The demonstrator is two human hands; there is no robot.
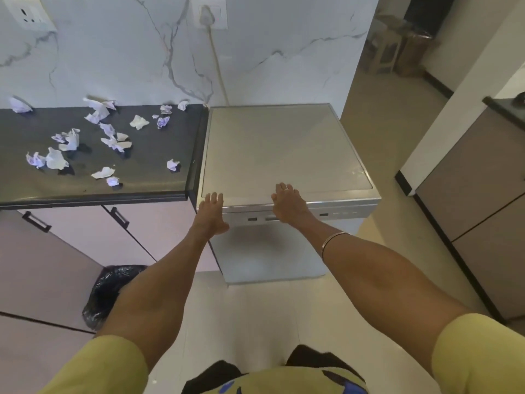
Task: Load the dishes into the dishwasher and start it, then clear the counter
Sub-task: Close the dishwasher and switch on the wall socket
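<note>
Crumpled white paper scraps (pixel 76 140) litter your dark matte counter (pixel 159 143). Your left hand (pixel 211 213) and right hand (pixel 287 203) lie flat, fingers straight, holding nothing, on the smooth silver dishwasher (pixel 284 146), its door closed.

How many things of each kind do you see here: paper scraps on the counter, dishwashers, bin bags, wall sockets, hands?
Paper scraps: about 18, some overlap
Dishwasher: 1
Bin bag: 1
Wall sockets: 2
Hands, left hand and right hand: 2
Total: about 24
</note>
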